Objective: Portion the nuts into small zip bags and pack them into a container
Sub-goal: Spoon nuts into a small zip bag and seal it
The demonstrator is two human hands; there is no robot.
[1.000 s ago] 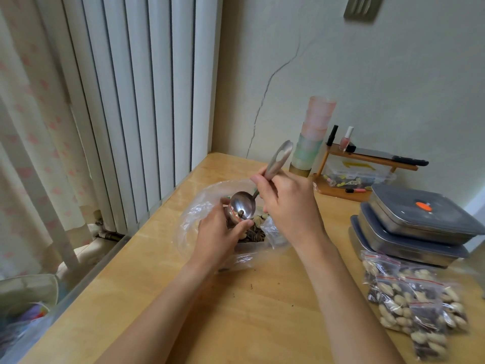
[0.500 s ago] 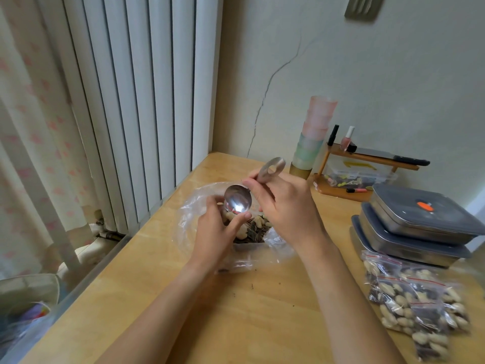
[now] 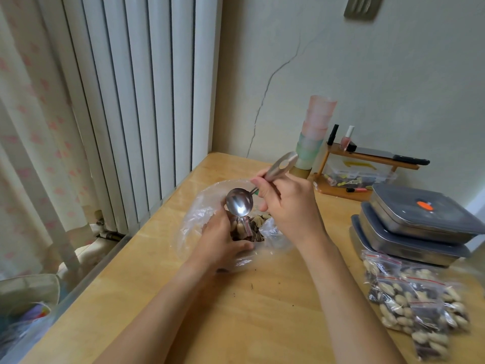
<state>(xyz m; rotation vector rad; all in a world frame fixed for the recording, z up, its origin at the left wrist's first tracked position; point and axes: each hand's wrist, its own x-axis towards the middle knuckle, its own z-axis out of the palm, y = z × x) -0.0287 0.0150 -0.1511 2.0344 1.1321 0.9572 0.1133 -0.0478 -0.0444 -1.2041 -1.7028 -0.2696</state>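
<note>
Surface [image 3: 262,311]: a pale wooden top, its far left corner pushed against the cracked wall and the white vertical blinds [image 3: 136,101].
Large bag [image 3: 199,216]: a clear plastic bag spread open near the far left corner of the surface, with loose nuts [image 3: 258,220] and dark bits pooled inside it.
Containers [image 3: 420,222]: three metal boxes with grey lids stacked at the right edge of the surface, the top lid bearing an orange tab.
Filled bags [image 3: 414,306]: a heap of small zip bags with red seals, packed with pale nuts and dark pieces, lying at the right edge just in front of the containers.
Cups [image 3: 315,130]: a tower of pink and green plastic cups standing at the far edge against the wall.
Shelf [image 3: 372,156]: a small wooden rack at the far edge, right of the cups, carrying bottles and a dark flat item, with a clear box of small things under it.
Left hand [image 3: 217,240]: its grip is closed round a small zip bag [image 3: 245,228], held upright inside the large bag; nuts show through it.
Right hand [image 3: 286,206]: its grip pinches the handle of a metal spoon [image 3: 239,201].
Spoon: bowl tilted downward right above the mouth of the small zip bag, handle pointing up toward the cups.
</note>
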